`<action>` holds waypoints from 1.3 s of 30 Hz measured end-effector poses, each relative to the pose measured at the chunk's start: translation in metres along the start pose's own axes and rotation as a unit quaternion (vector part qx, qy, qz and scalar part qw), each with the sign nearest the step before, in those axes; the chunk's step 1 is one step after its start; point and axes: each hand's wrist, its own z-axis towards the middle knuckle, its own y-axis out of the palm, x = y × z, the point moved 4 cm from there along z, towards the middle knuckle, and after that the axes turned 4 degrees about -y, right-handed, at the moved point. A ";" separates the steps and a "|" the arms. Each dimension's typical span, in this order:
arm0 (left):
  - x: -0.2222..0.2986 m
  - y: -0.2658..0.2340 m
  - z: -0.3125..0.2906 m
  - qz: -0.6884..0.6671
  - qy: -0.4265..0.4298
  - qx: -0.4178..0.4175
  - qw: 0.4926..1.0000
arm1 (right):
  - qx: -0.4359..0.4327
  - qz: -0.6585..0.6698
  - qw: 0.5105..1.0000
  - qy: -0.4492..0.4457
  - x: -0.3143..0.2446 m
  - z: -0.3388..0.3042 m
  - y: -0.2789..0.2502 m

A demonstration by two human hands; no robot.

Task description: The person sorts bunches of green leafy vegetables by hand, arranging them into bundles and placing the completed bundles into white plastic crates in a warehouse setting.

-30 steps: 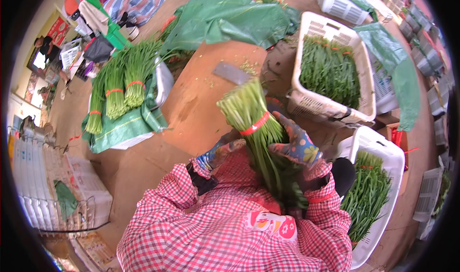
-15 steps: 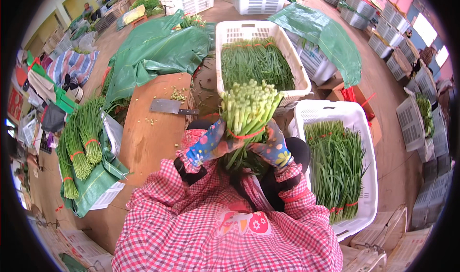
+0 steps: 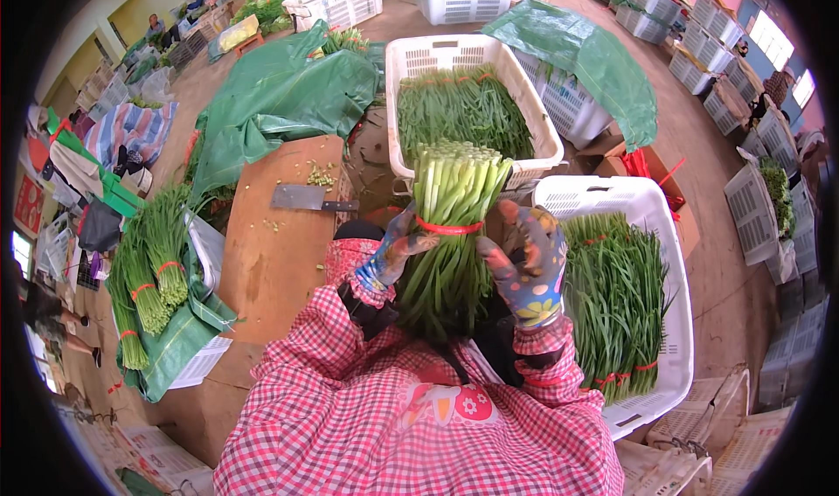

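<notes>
1. Head view: I watch the gloved left hand [image 3: 384, 256] curled against the left side of a bundle of green stalks [image 3: 447, 264], its thumb by the red band [image 3: 449, 229]; its other fingertips are partly hidden.
2. Opposite, the right hand [image 3: 533, 264] is loosely spread, thumb at the bundle's right edge; I cannot tell how firmly it presses.
3. The bundle stands upright between both hands, pale cut ends up, leaves down over the lap.
4. I count one bundle at the hands, three tied bundles [image 3: 151, 311] on a green sheet [image 3: 175, 349] to the left, and one cleaver [image 3: 299, 197] on the wooden board [image 3: 262, 277].
5. Leafy greens fill a cream crate [image 3: 393, 103] ahead and a white crate [image 3: 680, 321] at right. Near them, a cardboard box [image 3: 687, 227] holds red strips [image 3: 647, 168].
6. From here, the bundle's top hides part of the cream crate's near edge.
</notes>
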 end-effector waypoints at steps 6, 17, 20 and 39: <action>-0.002 0.009 -0.004 0.035 -0.120 0.080 0.989 | -0.012 -0.165 0.981 -0.100 -0.012 0.020 0.010; 0.012 0.021 -0.005 0.029 -0.027 0.113 0.993 | -0.026 -0.130 0.987 -0.093 -0.009 0.045 0.011; -0.005 0.017 -0.013 -0.019 -0.059 0.088 0.994 | 0.141 0.058 0.988 0.022 0.018 0.045 -0.005; 0.009 0.041 -0.007 -0.001 0.005 0.163 0.987 | -0.107 -0.101 0.972 -0.184 -0.012 0.032 0.020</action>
